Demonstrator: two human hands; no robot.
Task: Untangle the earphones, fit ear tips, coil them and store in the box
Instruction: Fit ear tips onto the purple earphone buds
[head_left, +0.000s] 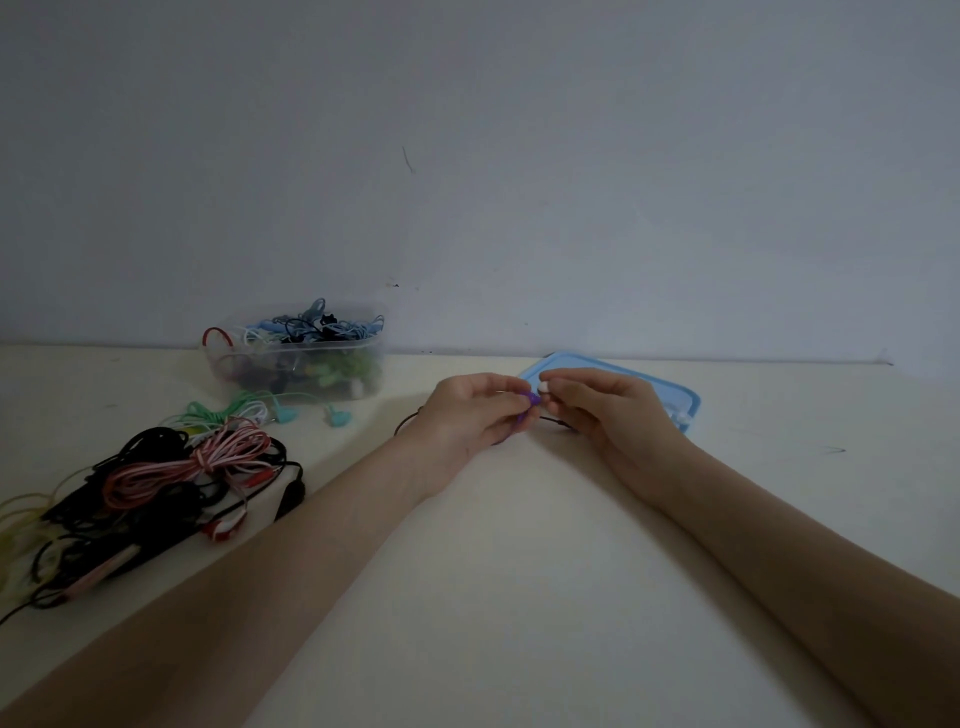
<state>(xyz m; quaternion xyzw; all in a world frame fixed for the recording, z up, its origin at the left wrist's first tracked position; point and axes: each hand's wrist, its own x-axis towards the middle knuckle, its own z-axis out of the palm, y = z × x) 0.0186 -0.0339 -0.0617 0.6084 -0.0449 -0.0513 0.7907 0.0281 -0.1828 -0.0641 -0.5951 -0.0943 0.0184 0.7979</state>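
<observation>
My left hand (475, 413) pinches a purple earbud (530, 400) over the middle of the table. Facing it, my right hand (605, 410) pinches a small white ear tip (544, 387) right beside the earbud. A thin dark cable (553, 420) runs under both hands. A clear plastic box (296, 364) packed with coiled earphones of several colours stands at the back left near the wall. Its light blue lid (670, 395) lies flat behind my right hand.
A tangled heap of black, red-and-white and yellowish earphone cables (156, 483) lies at the left. Mint green earphones (280, 410) lie in front of the box. A grey wall rises behind the cream table (519, 545).
</observation>
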